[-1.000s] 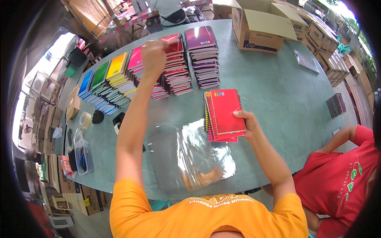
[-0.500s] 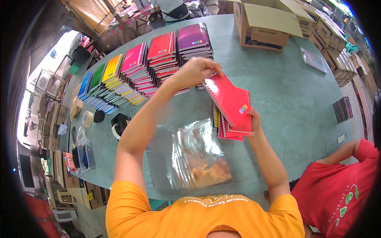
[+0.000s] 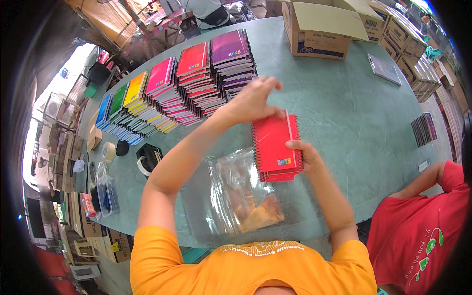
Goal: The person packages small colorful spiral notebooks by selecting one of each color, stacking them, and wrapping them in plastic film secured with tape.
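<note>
My right hand [image 3: 307,155] is closed on the right edge of a small pile of spiral notebooks, its thumb lying on top. The upper red spiral notebook [image 3: 276,140] faces up, with the corners of others showing beneath its lower edge. At the pile's top edge hovers my left hand [image 3: 253,101], slightly blurred, fingers and thumb apart; whether the thumb touches the cover I cannot tell. Beyond it stand stacks of notebooks: purple [image 3: 230,46], red [image 3: 193,59], pink [image 3: 160,76], yellow [image 3: 135,88], green [image 3: 118,100] and blue [image 3: 103,109].
Clear plastic bags [image 3: 236,196] lie on the green table [image 3: 339,103] before me. At left are a tape roll [image 3: 108,151], a black tape dispenser [image 3: 149,158] and a clear bin [image 3: 105,194]. An open carton [image 3: 319,42] stands far off. A person in red [image 3: 423,231] sits at right.
The top red notebook, tilted before, now lies squared on the pile in my right hand. My left hand has let go of its upper end and spread its fingers.
</note>
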Tool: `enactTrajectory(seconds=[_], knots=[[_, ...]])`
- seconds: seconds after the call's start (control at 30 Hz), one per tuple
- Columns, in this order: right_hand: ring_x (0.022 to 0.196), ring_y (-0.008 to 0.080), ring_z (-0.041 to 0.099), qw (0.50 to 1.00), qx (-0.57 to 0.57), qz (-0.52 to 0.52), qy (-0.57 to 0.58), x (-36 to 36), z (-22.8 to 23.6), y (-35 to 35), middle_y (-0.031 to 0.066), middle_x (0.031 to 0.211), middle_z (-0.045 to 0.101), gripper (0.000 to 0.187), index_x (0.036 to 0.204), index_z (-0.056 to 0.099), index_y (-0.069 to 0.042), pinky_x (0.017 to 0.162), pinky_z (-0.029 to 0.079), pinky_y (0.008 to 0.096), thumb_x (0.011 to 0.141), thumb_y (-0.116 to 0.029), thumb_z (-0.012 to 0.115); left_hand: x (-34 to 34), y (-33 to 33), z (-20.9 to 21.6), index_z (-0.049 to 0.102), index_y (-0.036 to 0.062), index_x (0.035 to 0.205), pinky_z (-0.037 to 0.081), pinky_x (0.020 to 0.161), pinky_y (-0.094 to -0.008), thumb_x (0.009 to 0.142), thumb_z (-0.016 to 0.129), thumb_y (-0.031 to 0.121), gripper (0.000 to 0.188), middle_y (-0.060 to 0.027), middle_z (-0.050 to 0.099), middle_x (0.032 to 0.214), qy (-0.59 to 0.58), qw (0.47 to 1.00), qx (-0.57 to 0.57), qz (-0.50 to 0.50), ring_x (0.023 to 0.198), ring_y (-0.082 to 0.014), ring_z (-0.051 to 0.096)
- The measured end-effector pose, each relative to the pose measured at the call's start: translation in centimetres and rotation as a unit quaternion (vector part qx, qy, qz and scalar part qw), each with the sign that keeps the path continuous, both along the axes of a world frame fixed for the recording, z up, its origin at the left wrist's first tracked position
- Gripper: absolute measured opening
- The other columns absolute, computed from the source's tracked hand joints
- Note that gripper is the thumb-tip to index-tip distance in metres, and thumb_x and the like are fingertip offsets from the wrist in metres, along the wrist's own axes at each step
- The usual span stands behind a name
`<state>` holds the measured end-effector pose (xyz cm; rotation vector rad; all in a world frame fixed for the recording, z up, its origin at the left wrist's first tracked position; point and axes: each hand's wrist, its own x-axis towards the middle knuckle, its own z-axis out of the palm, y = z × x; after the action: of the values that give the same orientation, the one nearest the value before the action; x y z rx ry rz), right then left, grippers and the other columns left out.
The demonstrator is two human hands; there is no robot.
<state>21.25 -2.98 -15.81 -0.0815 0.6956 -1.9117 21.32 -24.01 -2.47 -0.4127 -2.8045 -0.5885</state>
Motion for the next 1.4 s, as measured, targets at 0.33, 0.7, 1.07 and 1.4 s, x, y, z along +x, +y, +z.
enactTrajectory(seconds=[0.33,0.7,1.07,1.4], knots=[[0.096,0.0255,0.062,0.997,0.001,0.000,-0.073,4.2,-0.6,-1.2,0.0181,0.105,0.062,0.050,0.114,0.051,0.005,0.086,0.051,0.0400,0.084,-0.034,0.058,-0.9,-4.3,4.7,0.061,0.0029,0.097,0.043,0.076,-0.0407,0.078,0.059,0.009,0.020,-0.0103,0.064,0.079,0.374,0.918,-0.070,0.111,0.085,-0.0268,0.058],[0.108,0.0301,0.056,0.997,-0.052,-0.052,-0.014,10.4,0.3,-3.0,0.0172,0.122,0.052,0.071,0.128,0.042,-0.004,0.090,0.048,0.0456,0.086,-0.061,0.039,20.4,-2.8,-6.8,0.052,0.0129,0.121,0.035,0.098,-0.0403,0.070,0.057,0.004,0.052,-0.0101,0.050,0.123,0.031,0.980,-0.151,-0.129,0.114,-0.0245,0.048],[0.112,0.0209,0.052,0.947,0.219,0.077,0.222,14.8,-0.6,-9.8,0.0115,0.119,0.055,0.052,0.127,0.045,-0.005,0.094,0.043,0.0357,0.093,-0.044,0.039,30.5,-2.6,-12.5,0.041,0.0029,0.124,0.036,0.098,-0.0421,0.059,0.073,0.004,0.072,-0.0144,0.047,0.125,0.110,0.953,0.266,0.100,0.117,-0.0277,0.047],[0.118,0.0199,0.043,0.804,0.117,-0.006,0.583,19.5,-2.7,-9.4,0.0100,0.122,0.050,0.088,0.133,0.032,-0.001,0.103,0.030,0.0348,0.068,-0.039,0.078,33.4,-3.4,-15.4,0.022,0.0056,0.139,0.043,0.095,-0.0359,0.057,0.083,0.006,0.102,-0.0121,0.044,0.130,-0.026,0.765,0.626,0.149,0.114,-0.0208,0.050]])
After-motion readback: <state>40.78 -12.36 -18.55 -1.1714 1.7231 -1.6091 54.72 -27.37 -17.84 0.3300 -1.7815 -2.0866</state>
